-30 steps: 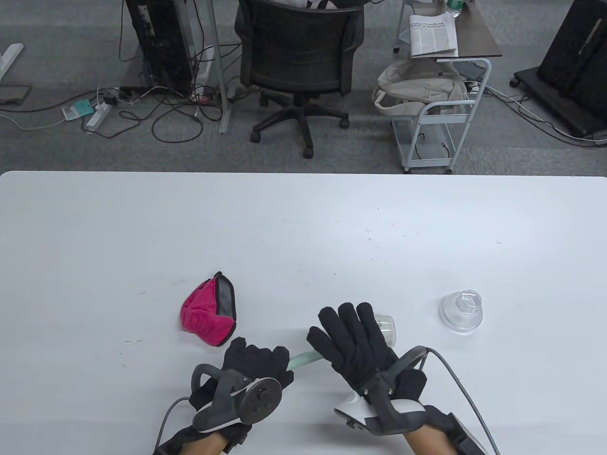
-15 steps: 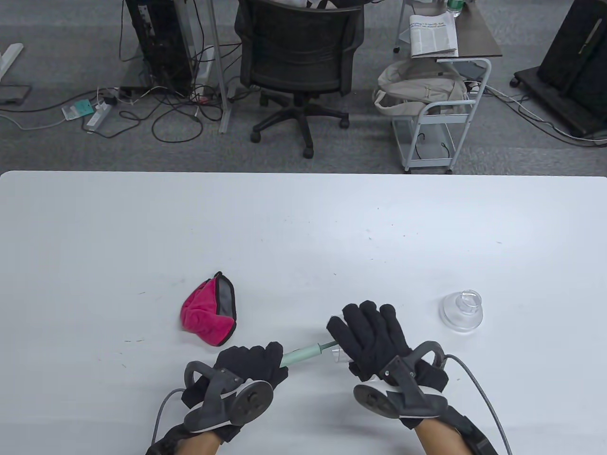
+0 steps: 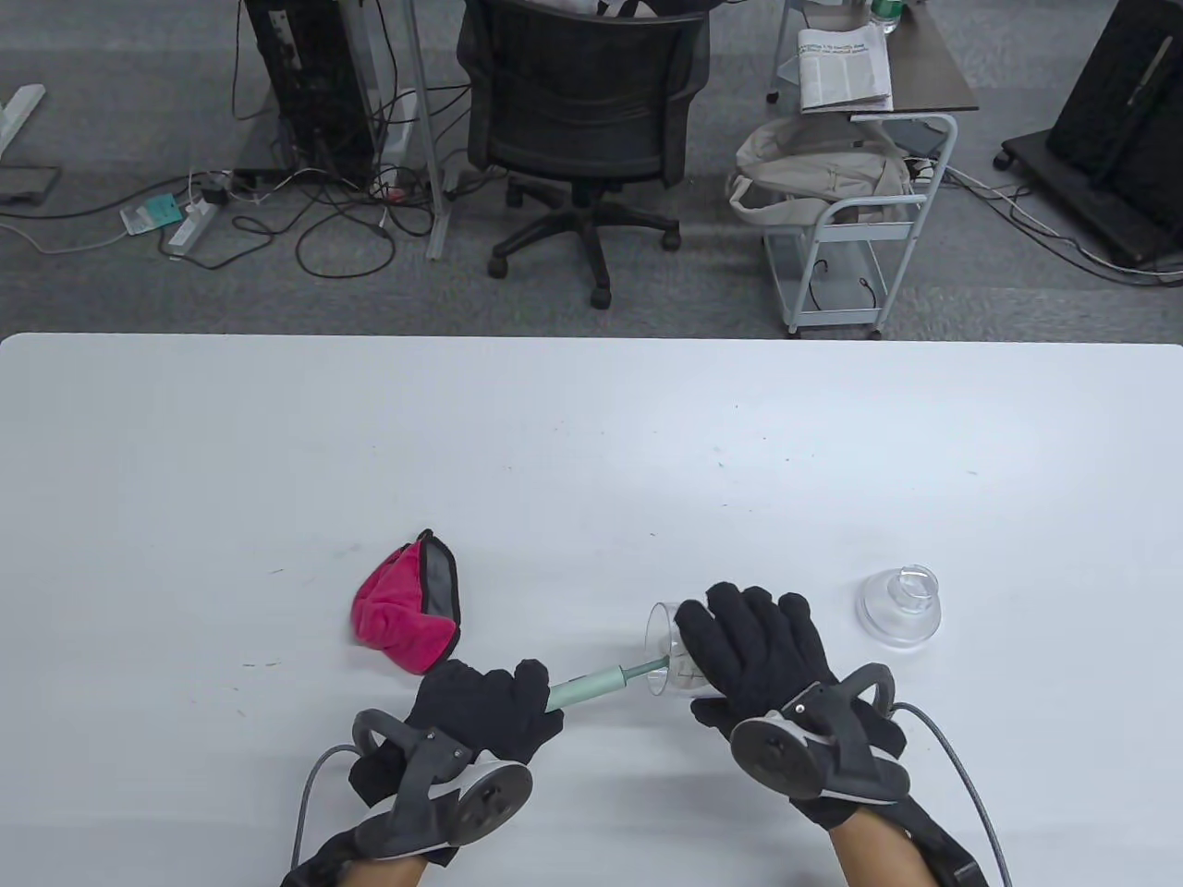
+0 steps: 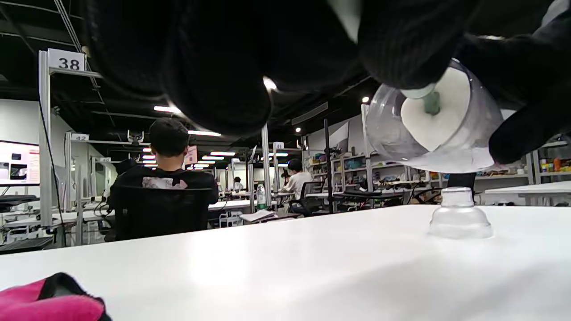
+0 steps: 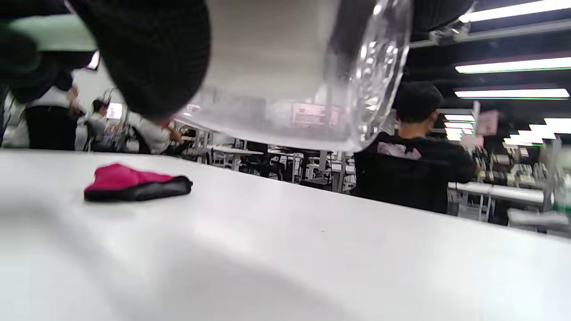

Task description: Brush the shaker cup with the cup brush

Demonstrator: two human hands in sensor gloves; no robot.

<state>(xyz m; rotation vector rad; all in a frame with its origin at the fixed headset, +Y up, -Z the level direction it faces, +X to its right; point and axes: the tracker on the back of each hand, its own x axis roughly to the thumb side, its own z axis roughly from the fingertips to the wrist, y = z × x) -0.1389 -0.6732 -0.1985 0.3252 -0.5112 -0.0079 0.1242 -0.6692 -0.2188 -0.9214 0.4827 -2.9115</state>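
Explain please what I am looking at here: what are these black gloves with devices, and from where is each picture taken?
These are a person's two hands in black sensor gloves; the grey device on each is a tracker. One camera looks down at the white table; the two others sit on the wrists, low over the table. The left hand holds a green cup brush. The right hand holds a clear cup on its side above the table, and the brush's white head is inside. A pink cloth and a clear lid lie on the table.
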